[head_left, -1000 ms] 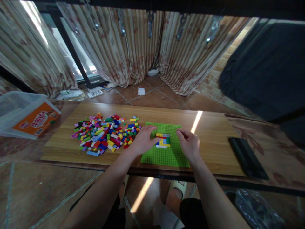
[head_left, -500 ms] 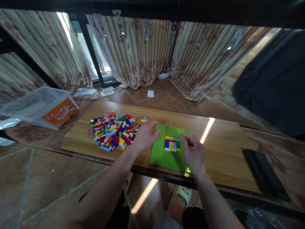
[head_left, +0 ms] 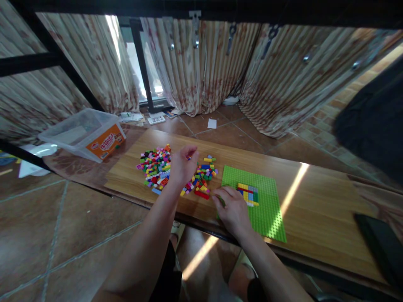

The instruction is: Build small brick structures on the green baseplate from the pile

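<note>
Over the right part of the loose brick pile (head_left: 154,167) hovers my left hand (head_left: 184,165), fingers curved and a little apart, with coloured bricks showing in the gap. My right hand (head_left: 231,207) lies low over the left edge of the green baseplate (head_left: 267,218). Its thumb and forefinger curl together, and anything between the tips is too small to make out. Beside its knuckles a flat patch of joined bricks (head_left: 250,195), yellow, red, blue, grey and green, sits on the baseplate, partly covered by the hand. A long red brick (head_left: 201,194) lies left of my right fingertips.
A clear plastic box (head_left: 85,132) with an orange label stands at the left end of the wooden table (head_left: 317,209). On the right lies a dark flat object (head_left: 378,243). Curtains (head_left: 214,71) hang beyond, and a black bar crosses the top.
My view has turned left, so the scene sits further right. My left hand has moved from beside the baseplate onto the pile. My right hand has gone from the brick patch's right side to its left.
</note>
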